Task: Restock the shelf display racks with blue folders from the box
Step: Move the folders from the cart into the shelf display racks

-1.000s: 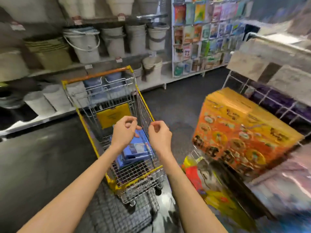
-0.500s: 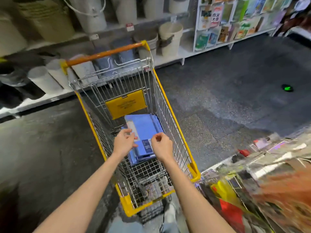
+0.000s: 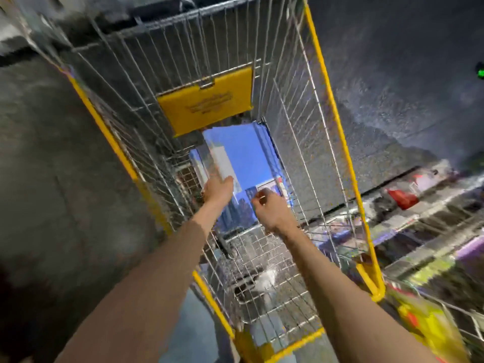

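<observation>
A wire shopping cart (image 3: 337, 127) with yellow rails stands on a dark speckled floor (image 3: 52, 158), and the camera looks down into its basket. At the far end of the basket hangs a yellow panel (image 3: 207, 106).

The blue folders (image 3: 248, 153) lie inside the cart as a flat stack in the far half of the basket, low near its wire bottom. Their long axis runs along the length of the cart, away from the person. The far short edge points to the yellow panel and reaches just under it. The near short edge points back to the person's arms. A small printed label sits at the near right corner of the top folder, and a pale strip runs along its left side.

Both bare arms reach down into the basket. The left hand (image 3: 218, 188) lies at the near left edge of the stack, with its thumb on top. Its fingers are blurred, so I cannot tell whether this grip is grasping the folder or only touching it. The right hand (image 3: 269, 210) has curled fingers at the near edge, beside the label. Whether this grip pinches the folder I also cannot tell.

At the right, blurred shelves (image 3: 419, 205) carry coloured goods. A small green spot (image 3: 480, 73) shows on the floor at the far right.
</observation>
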`<act>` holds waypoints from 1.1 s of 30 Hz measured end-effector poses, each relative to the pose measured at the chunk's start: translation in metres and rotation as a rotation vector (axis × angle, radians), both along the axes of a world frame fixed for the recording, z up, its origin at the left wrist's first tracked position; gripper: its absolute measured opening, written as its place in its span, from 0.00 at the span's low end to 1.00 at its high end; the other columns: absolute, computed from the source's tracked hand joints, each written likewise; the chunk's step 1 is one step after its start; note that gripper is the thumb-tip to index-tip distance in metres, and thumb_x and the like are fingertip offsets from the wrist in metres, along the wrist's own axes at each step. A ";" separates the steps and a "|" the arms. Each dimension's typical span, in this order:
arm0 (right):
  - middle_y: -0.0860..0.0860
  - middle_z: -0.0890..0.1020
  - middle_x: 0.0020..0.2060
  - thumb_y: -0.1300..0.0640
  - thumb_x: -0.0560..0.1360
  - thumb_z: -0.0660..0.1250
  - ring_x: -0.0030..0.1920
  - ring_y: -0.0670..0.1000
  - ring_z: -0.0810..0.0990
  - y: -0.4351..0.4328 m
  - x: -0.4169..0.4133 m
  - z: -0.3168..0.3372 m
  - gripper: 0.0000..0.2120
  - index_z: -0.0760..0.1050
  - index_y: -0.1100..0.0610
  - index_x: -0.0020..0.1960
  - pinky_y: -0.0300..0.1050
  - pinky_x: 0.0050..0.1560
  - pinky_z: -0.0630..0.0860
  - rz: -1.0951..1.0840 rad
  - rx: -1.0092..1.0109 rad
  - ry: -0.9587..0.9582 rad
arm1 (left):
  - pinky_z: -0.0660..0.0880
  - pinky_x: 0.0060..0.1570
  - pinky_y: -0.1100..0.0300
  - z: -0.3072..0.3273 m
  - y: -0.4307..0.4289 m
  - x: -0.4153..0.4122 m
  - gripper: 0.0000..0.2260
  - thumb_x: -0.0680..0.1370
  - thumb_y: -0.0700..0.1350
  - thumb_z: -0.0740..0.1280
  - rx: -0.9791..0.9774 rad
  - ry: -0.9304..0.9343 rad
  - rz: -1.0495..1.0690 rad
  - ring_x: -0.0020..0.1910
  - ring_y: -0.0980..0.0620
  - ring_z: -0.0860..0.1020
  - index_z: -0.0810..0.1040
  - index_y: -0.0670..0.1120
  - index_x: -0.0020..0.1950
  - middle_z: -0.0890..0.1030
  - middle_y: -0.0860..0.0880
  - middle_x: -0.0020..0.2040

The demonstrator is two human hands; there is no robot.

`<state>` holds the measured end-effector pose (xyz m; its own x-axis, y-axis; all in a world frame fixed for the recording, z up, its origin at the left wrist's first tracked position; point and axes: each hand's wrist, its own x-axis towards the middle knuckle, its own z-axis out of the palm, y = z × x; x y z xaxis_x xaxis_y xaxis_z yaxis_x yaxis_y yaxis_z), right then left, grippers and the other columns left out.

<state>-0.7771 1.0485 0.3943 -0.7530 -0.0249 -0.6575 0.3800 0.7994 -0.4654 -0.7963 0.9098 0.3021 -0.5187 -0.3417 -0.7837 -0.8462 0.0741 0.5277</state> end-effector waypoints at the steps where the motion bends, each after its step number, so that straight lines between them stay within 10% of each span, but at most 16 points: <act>1: 0.58 0.84 0.50 0.55 0.80 0.64 0.51 0.58 0.81 -0.003 -0.005 -0.008 0.11 0.78 0.61 0.57 0.47 0.51 0.75 0.004 0.010 -0.012 | 0.75 0.59 0.51 0.005 0.000 -0.006 0.24 0.75 0.51 0.66 0.006 -0.017 0.042 0.60 0.37 0.79 0.76 0.36 0.65 0.81 0.36 0.59; 5: 0.59 0.84 0.51 0.56 0.80 0.64 0.52 0.59 0.83 -0.013 -0.018 -0.041 0.12 0.77 0.61 0.60 0.46 0.50 0.74 0.008 0.021 -0.045 | 0.73 0.51 0.55 -0.010 0.000 -0.026 0.20 0.79 0.45 0.67 0.038 -0.050 0.134 0.59 0.41 0.79 0.73 0.37 0.68 0.81 0.38 0.61; 12: 0.55 0.82 0.55 0.53 0.81 0.64 0.53 0.53 0.80 -0.014 -0.044 -0.069 0.21 0.70 0.61 0.71 0.37 0.50 0.69 -0.103 -0.019 -0.017 | 0.68 0.44 0.58 -0.017 0.007 -0.039 0.06 0.80 0.47 0.65 0.152 -0.053 0.261 0.38 0.49 0.74 0.76 0.47 0.45 0.77 0.49 0.39; 16: 0.53 0.79 0.55 0.51 0.81 0.65 0.56 0.53 0.78 -0.009 -0.054 -0.076 0.24 0.68 0.60 0.74 0.32 0.47 0.63 -0.061 -0.022 -0.001 | 0.69 0.46 0.57 -0.015 0.013 -0.041 0.11 0.81 0.48 0.63 0.175 -0.019 0.266 0.49 0.44 0.77 0.81 0.42 0.55 0.79 0.46 0.47; 22: 0.59 0.82 0.59 0.48 0.79 0.68 0.57 0.58 0.81 -0.012 -0.064 -0.098 0.24 0.71 0.58 0.71 0.49 0.60 0.75 -0.025 0.003 -0.014 | 0.74 0.51 0.52 -0.022 0.007 -0.042 0.12 0.78 0.51 0.62 0.206 -0.014 0.367 0.51 0.43 0.79 0.78 0.46 0.56 0.81 0.45 0.54; 28: 0.57 0.80 0.56 0.42 0.74 0.72 0.51 0.55 0.80 -0.012 -0.073 -0.116 0.30 0.72 0.57 0.69 0.49 0.56 0.77 -0.014 0.055 0.073 | 0.70 0.43 0.57 -0.022 0.010 -0.057 0.12 0.80 0.47 0.60 0.367 0.007 0.352 0.38 0.52 0.76 0.75 0.52 0.37 0.79 0.55 0.35; 33: 0.58 0.78 0.60 0.42 0.70 0.76 0.58 0.58 0.78 -0.005 -0.083 -0.109 0.37 0.69 0.58 0.71 0.52 0.59 0.75 0.019 0.101 0.118 | 0.71 0.43 0.62 -0.022 0.012 -0.061 0.12 0.83 0.48 0.60 0.468 0.022 0.297 0.50 0.55 0.78 0.82 0.48 0.58 0.82 0.52 0.51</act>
<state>-0.8606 1.0431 0.2850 -0.8252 0.0218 -0.5644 0.3118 0.8508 -0.4229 -0.8573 0.9221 0.2797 -0.4714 -0.0941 -0.8769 -0.7832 -0.4125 0.4653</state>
